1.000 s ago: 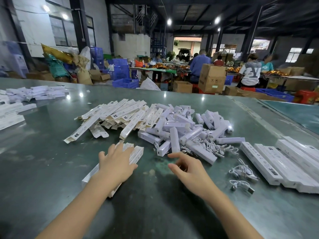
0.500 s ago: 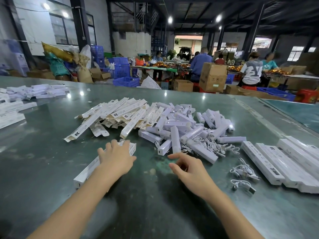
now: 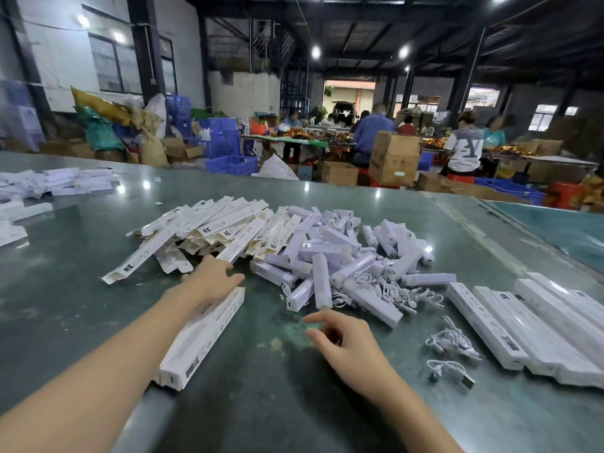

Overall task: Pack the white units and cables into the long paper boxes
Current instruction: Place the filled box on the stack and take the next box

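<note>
While your left hand [image 3: 214,278] reaches with straight fingers to the flat paper boxes [image 3: 209,228], your right hand [image 3: 348,346] hovers relaxed, empty, just below the white units [image 3: 330,253] and cables [image 3: 390,289] heaped right of those boxes.

Packing warehouse — cardboard cartons [image 3: 394,158], crates [image 3: 232,165], workers [image 3: 464,146].

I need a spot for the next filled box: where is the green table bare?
Bare: the patch between the closed white paper box under the left forearm and the right hand, and the near-left table. Crowded: the flat box pile, white units, loose cables, packed boxes at right.
</note>
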Demonstrator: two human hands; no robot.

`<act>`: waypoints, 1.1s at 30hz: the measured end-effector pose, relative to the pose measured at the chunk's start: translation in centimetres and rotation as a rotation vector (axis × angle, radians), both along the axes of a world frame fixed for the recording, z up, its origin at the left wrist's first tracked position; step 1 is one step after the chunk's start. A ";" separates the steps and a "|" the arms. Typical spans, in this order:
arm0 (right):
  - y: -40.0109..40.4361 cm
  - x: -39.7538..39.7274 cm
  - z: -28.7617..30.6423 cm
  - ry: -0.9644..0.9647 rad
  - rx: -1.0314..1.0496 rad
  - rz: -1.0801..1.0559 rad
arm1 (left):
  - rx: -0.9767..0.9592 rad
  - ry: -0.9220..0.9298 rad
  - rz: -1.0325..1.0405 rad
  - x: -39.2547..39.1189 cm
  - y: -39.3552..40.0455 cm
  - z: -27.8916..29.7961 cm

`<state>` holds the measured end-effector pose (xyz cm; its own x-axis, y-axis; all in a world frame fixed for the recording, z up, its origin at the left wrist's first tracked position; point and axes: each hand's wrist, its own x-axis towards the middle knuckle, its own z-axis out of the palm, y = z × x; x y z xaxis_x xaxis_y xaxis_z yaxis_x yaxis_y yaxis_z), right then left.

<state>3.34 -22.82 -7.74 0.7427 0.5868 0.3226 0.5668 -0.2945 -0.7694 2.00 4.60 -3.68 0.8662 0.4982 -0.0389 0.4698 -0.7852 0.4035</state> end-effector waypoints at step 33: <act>-2.6 1.9 2.4 -0.426 0.158 -0.549 | -0.702 -0.725 -0.309 -3.1 -9.3 3.8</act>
